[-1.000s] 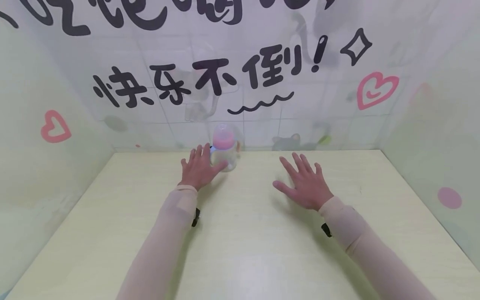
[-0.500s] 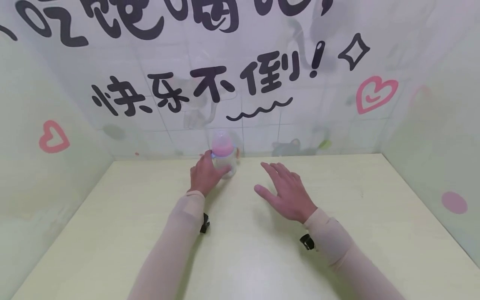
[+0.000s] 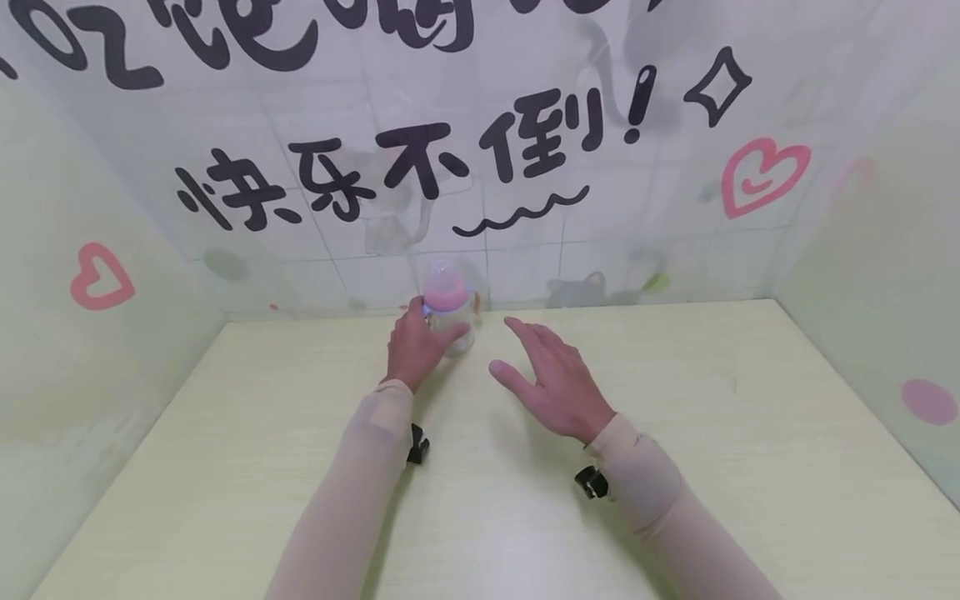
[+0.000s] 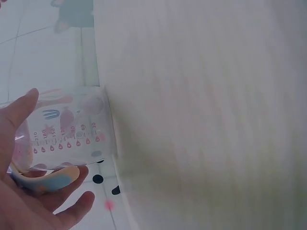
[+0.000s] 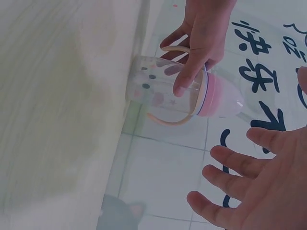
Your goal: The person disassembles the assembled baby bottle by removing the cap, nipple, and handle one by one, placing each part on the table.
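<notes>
A clear baby bottle (image 3: 454, 318) with a pink collar and a see-through cap stands upright near the back of the table. Printed measuring marks run along its body (image 4: 67, 129), and a curved handle (image 5: 168, 120) sticks out at each side. My left hand (image 3: 420, 343) grips the bottle from its left, thumb across the front of the body and fingers about the left handle (image 4: 50, 181). To the right of the bottle, apart from it, my right hand (image 3: 561, 383) hovers with fingers extended and thumb spread, holding nothing; its palm (image 5: 273, 187) faces the bottle.
The pale wooden table (image 3: 495, 500) ends at a tiled back wall (image 3: 517, 271) with black lettering. Pale side walls (image 3: 885, 333) stand left and right. Each wrist wears a small black device (image 3: 592, 482).
My left hand has moved right, and its spread fingers have closed on the bottle. Further left than before, my right hand has come nearer to the bottle. The bottle stays in place.
</notes>
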### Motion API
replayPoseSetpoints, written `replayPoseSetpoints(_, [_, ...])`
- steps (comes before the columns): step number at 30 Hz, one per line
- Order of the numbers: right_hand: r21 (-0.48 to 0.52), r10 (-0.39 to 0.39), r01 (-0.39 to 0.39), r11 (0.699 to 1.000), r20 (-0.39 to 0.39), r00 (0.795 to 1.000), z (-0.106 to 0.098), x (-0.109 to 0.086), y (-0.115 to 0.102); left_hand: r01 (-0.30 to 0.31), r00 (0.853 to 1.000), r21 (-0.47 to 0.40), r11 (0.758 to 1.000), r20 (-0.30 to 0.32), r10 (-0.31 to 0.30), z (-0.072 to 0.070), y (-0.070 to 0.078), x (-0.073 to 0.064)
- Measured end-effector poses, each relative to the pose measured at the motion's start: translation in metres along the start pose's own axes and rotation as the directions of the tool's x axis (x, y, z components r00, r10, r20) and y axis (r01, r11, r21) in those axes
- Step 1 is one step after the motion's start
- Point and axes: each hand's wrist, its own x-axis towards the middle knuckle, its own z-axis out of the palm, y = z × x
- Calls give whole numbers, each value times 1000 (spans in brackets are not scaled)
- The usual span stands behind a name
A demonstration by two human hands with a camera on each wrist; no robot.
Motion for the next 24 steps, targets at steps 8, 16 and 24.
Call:
replayPoseSetpoints(8, [12,18,-18,1000,-4,1000,1,4,-1,-60,996,-13,998,62,61,-6,9,-9])
replayPoseSetpoints(16, [53,39,-37,998,-39,998,-5,7,4,-247,949,-25,969,197,247,-11,31,-20])
replayPoseSetpoints(24, [79,36,-31,996,-73,997,-16,6,8,-340,883,-110,934,304,357,-14,47,-34])
